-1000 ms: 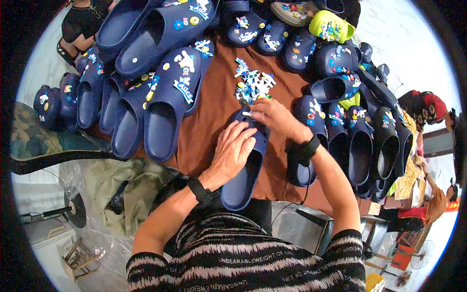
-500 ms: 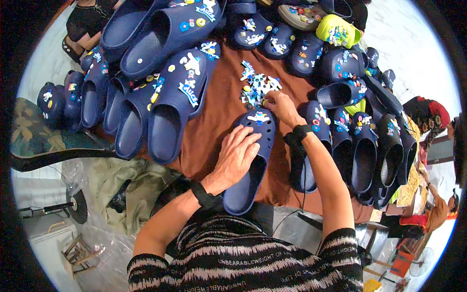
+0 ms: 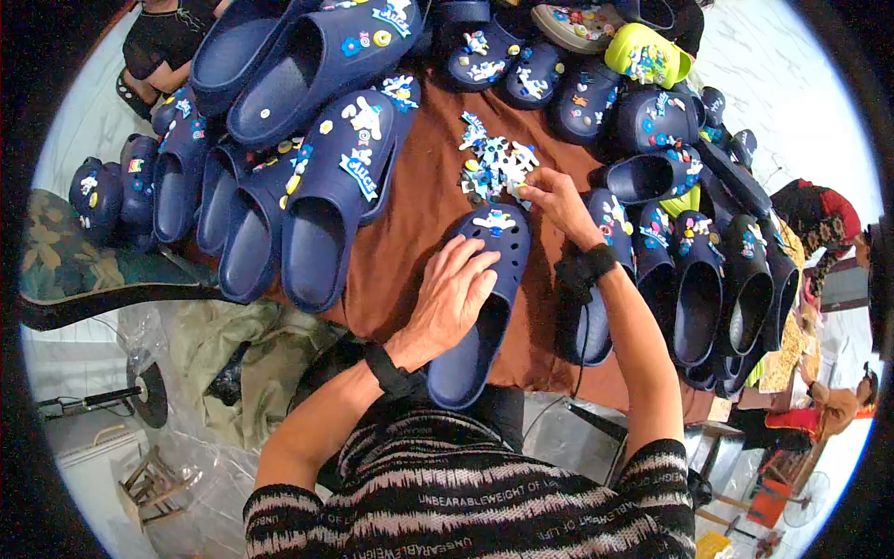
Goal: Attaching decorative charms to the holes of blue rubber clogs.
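Note:
A navy blue clog [image 3: 506, 265] lies toe away from me on a brown cloth [image 3: 424, 177]. A white cartoon-figure charm [image 3: 494, 222] sits on its toe, among the round holes. My left hand [image 3: 453, 291] rests over the clog's upper, fingers stretched out flat on it. To the right of the toe, my right hand [image 3: 559, 207] is closed in a pinch on a small charm, partly hidden by the fingertips, with some yellow showing. Just beyond the toe, beside those fingertips, is a heap of white, blue and yellow shoe charms [image 3: 498, 166].
Decorated navy clogs [image 3: 321, 205] are stacked to the left, with more navy clogs [image 3: 697, 289] on the right. A lime-green clog [image 3: 649, 56] stands at the far right. Below the left side lie a khaki cloth [image 3: 223, 359] and a wooden stool [image 3: 154, 484]. Other people are at the edges.
My right hand has drawn back slightly to the right from the charm heap, its fingers pinched. The left hand stays on the clog.

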